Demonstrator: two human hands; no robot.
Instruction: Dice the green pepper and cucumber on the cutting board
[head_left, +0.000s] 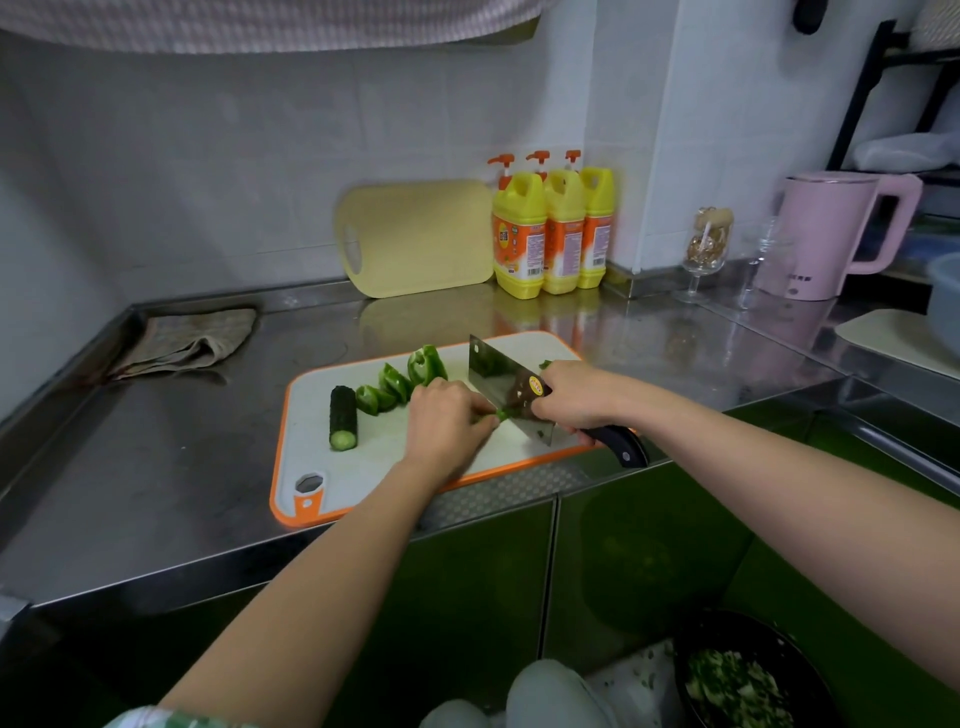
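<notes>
**Steel counter, white board, cleaver down in the pepper**

Stainless steel ran the whole width, folks: a long counter (156, 467) backed by a pale tiled wall (208, 182), with glossy green cabinet doors (649, 561) below. The orange-rimmed cutting board (322, 457) lay angled near the front lip, its near right corner right at the counter's edge.

On the board, a cucumber (343, 418) stub lay at the left, cut end toward us. Just beside it, green pepper pieces (397, 382) trailed off toward the board's far side. The left hand (447, 421) was curled down tight on a pepper strip (503, 414), knuckles against the blade. The right hand (574, 395) was clamped round the cleaver (498, 382) where blade meets handle, edge on the board. The black handle end poked out past the front lip.

Room to move? Bare steel lay open left of the board, out to a crumpled cloth (192, 338) in the back left corner. Behind the board there was a clear strip before a yellow board (415, 239) leaning on the wall, with three yellow bottles (550, 234) touching beside it. Off right, well apart, stood two stemmed glasses (706, 249) and a pink kettle (831, 234). Down low on the right, a dark bowl (737, 680) held chopped greens.
</notes>
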